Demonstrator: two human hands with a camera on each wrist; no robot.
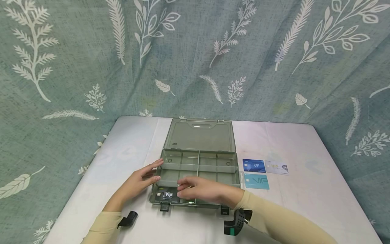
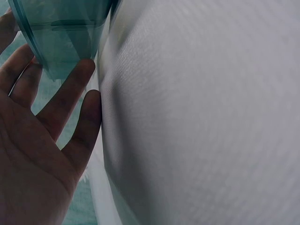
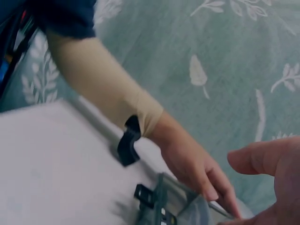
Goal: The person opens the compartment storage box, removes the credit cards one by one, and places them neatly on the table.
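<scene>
A translucent green compartment box (image 1: 199,158) lies on the table with its lid (image 1: 200,135) swung back. My left hand (image 1: 138,183) rests against the box's left side with fingers spread; in the left wrist view its fingers (image 2: 77,86) reach the box wall (image 2: 70,28). A black card marked Vip (image 1: 167,195) lies in the front left compartment. Over the front row, just right of that card, hovers my right hand (image 1: 207,189), its fingers loosely bent. The right wrist view shows the thumb (image 3: 260,159) apart from the fingers, with nothing seen held. This hand hides part of the front compartments.
Right of the box lie a blue VIP card (image 1: 254,165), a white VIP card (image 1: 276,167) and a teal VIP card (image 1: 256,181). Two dark latches, left (image 1: 164,207) and right (image 1: 224,210), hang from the box's front edge. A leaf-patterned curtain (image 1: 189,67) borders the white table (image 1: 292,203).
</scene>
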